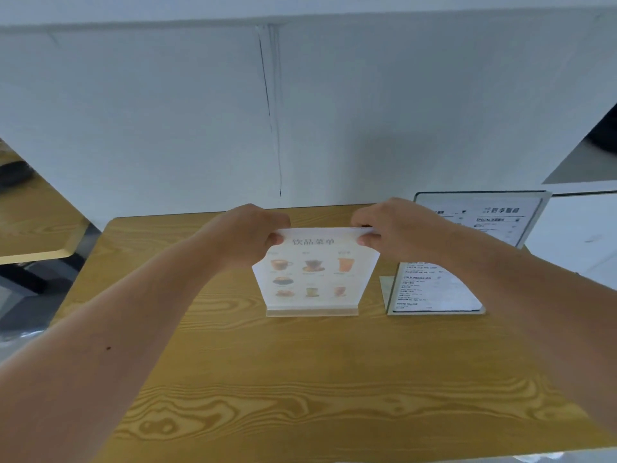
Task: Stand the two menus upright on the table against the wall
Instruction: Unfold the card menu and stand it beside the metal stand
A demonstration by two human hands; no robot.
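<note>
A drinks menu (pixel 314 279) with pictures of cups stands upright in a clear acrylic stand at the middle of the wooden table (pixel 300 379), some way in front of the wall. My left hand (pixel 253 233) pinches its top left corner and my right hand (pixel 384 225) pinches its top right corner. A second menu (pixel 467 259), white with black text in a clear stand, stands upright to the right; my right forearm crosses in front of it and hides its middle.
A pale wall (pixel 300 111) with a thin dark vertical crack rises behind the table's far edge. Another wooden table (pixel 33 222) sits at the left with dark floor below it. A white surface (pixel 581 235) lies to the right.
</note>
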